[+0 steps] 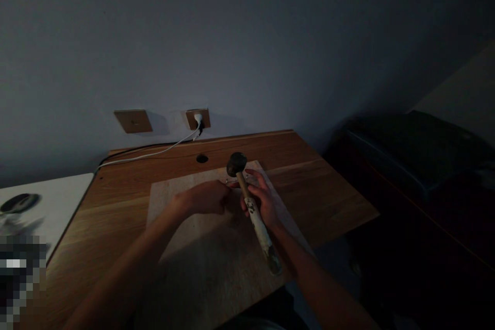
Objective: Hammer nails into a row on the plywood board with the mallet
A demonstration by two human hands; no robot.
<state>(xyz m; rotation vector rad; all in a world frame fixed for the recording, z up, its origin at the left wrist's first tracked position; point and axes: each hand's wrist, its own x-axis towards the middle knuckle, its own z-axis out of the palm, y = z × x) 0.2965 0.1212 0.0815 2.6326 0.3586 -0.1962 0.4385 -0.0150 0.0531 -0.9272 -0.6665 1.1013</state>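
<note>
A hammer (255, 216) with a dark, rounded head and a wooden handle partly wrapped in white slants above a pale board (185, 237). My right hand (265, 201) is around the upper part of its handle, with some fingers stretched past it toward the far side. Just left of the hammer head, my left hand (209, 197) is closed, knuckles up, its fingertips near the far edge of the board. Small shiny bits show beside these fingertips, too small to name. Whatever my left fingers pinch is hidden.
Beneath the board is a wooden desk (328, 191) with a round cable hole (201, 158). White and black cables run along its back from a wall socket (198, 119). A white surface (58, 201) adjoins on the left. A dark bulky object (421, 149) stands at right.
</note>
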